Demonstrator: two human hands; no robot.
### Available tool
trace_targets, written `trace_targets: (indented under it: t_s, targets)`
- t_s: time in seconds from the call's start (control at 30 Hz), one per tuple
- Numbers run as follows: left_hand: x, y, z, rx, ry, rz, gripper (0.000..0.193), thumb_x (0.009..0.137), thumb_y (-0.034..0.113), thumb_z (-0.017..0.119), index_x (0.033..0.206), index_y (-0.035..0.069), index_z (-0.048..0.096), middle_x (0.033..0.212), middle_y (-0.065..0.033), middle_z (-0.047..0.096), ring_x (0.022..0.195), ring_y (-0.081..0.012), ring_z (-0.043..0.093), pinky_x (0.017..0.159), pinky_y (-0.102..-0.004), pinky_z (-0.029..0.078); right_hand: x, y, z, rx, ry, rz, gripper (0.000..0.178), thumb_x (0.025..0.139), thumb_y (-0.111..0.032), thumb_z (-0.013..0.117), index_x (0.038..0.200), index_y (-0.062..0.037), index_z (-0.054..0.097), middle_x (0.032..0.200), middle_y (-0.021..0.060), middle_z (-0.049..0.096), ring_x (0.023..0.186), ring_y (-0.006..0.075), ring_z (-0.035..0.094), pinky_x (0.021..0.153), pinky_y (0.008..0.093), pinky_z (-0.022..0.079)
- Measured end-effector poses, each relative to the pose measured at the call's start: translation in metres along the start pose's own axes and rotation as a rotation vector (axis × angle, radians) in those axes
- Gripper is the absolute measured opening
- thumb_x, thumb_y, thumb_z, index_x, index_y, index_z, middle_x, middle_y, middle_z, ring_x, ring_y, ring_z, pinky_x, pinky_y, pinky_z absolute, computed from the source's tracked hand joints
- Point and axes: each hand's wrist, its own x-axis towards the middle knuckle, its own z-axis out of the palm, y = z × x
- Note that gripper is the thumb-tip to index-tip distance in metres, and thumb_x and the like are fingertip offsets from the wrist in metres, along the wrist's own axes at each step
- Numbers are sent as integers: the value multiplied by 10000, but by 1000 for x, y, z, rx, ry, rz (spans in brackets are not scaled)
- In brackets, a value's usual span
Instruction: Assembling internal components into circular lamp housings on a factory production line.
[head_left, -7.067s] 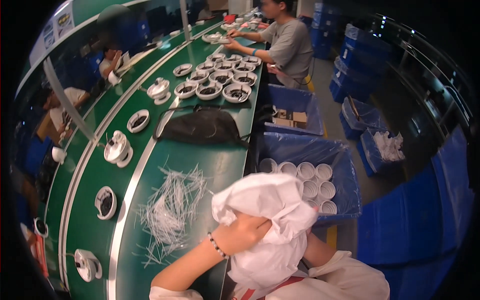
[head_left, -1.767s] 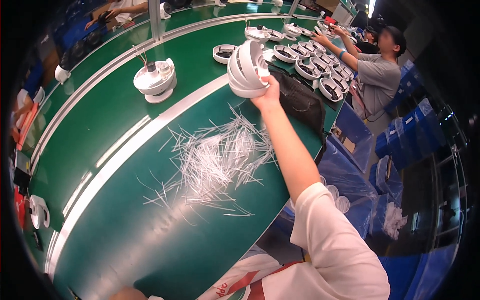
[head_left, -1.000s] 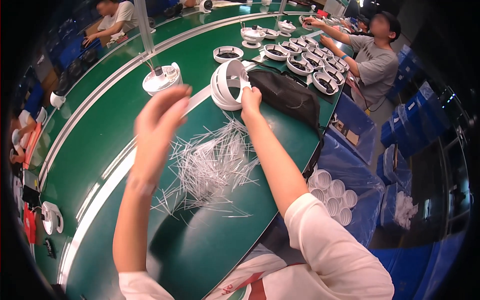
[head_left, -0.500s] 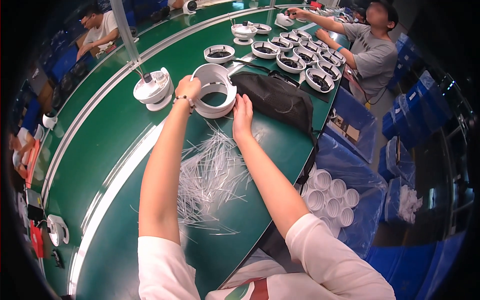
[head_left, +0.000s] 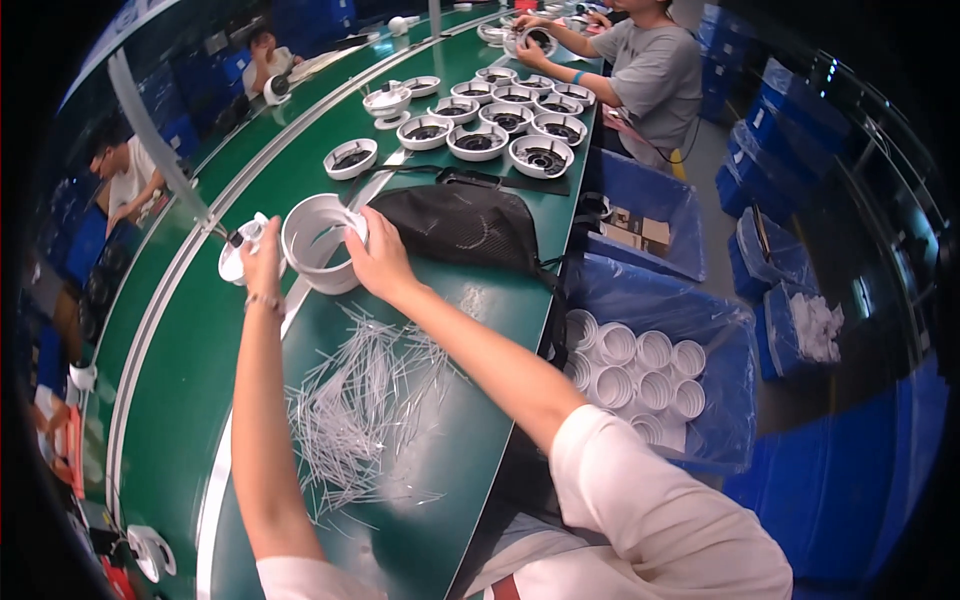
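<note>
My right hand [head_left: 382, 258] grips the right rim of a short, wide white plastic cylinder [head_left: 312, 277], with its thumb over the edge. The open cylinder sits tilted above the green bench. My left hand [head_left: 262, 262] is just left of the cylinder, fingers stretched upward and off its rim. It overlaps a white domed unit [head_left: 232, 265] with wires on top; whether it touches the unit cannot be made out. A loose heap of thin white strips, like cable ties [head_left: 350, 420], lies on the bench between my forearms. A black mesh bag [head_left: 455, 225] is right of the cylinder.
Several white bowl-shaped housings with black inner parts [head_left: 478, 142] fill the far bench. A lined blue bin [head_left: 735, 400] at the right holds white threaded rings [head_left: 655, 390]. A co-worker [head_left: 655, 70] handles a white part at the far end. A metal post [head_left: 150, 130] rises at left.
My left hand has let go of the cylinder and moved left to the domed unit. My right hand has shifted its hold onto the cylinder's rim. The view has turned rightward.
</note>
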Motion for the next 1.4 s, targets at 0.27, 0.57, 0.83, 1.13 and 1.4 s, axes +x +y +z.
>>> trace_targets:
  t_s: [0.27,0.57,0.83,1.13,1.4]
  targets:
    - [-295,89,-41,322,-636,653,415,723,68,527,1121,-11,438,1213,-178,406,1161,-314,359,960,-397,269,-107,-35,-314,-508,18,-496,363,670,-93,564,1016,4,518,1006,133,557,914,305,521,805,370,411]
    - [-385,43,-12,675,-1367,897,265,620,71,541,877,12,559,1071,-122,523,1049,-291,480,923,-616,165,-384,124,-546,-1182,-506,947,507,611,-251,650,988,54,501,955,252,538,911,359,524,809,399,423]
    - [-380,59,-23,909,-1258,942,277,513,75,532,784,40,578,989,-73,563,1001,-241,507,927,-613,172,-366,227,-538,-1180,-804,1015,507,558,-263,702,947,16,536,940,188,568,905,293,545,797,353,439]
    - [-375,47,-29,667,-1403,892,203,595,167,581,768,61,577,917,-57,580,970,-178,521,967,-546,184,-250,315,-462,-792,-667,93,586,662,-259,646,1131,5,417,1092,150,482,1035,260,450,900,330,353]
    - [-372,27,0,448,-1288,992,143,529,138,552,619,32,521,684,-74,518,806,-223,526,985,-552,156,-149,238,-380,-66,-697,-95,542,698,-237,614,1135,8,409,1039,126,483,985,237,456,886,319,360]
